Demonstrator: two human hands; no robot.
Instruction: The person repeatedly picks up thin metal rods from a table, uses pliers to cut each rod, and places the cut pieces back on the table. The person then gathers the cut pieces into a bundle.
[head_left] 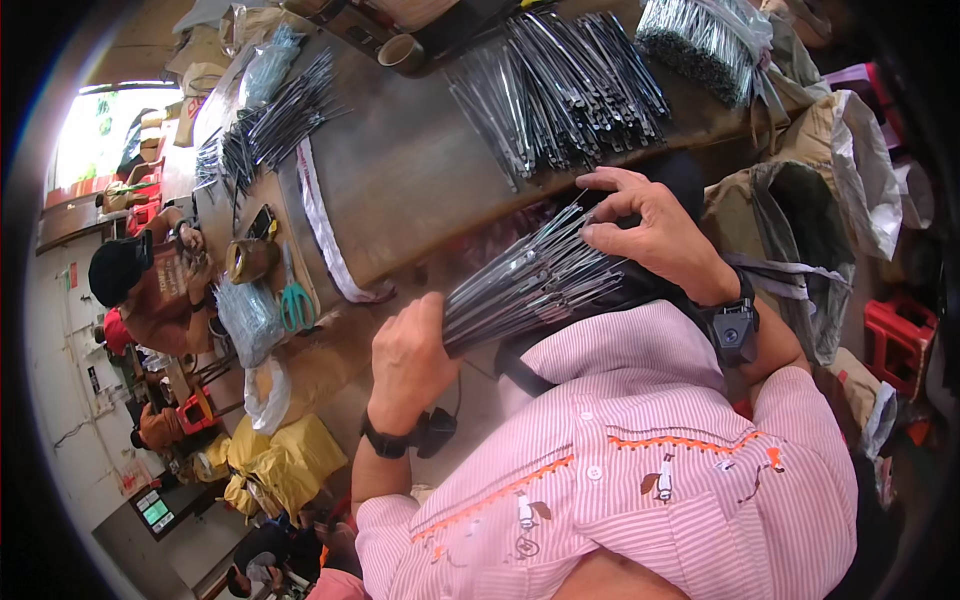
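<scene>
My left hand [408,352] is wrapped round one end of a thick bundle of thin metal rods [530,285], which slants across my lap. At the bundle's other end is my right hand [660,232], its thumb and fingers curved and apart around the rod tips. Some rods stick out further than others there. On the worktable [400,185] just beyond lies a wide spread of similar, darker metal rods [575,90]. Another loose pile of rods [290,110] rests at the table's left end.
A white strip [325,220] crosses the table near teal-handled scissors [296,305] and a brown tape roll [252,258]. Plastic-wrapped rods [705,45] stand far right. Sacks [790,240] and a red stool [898,345] are at right. Another person [165,275] works at left.
</scene>
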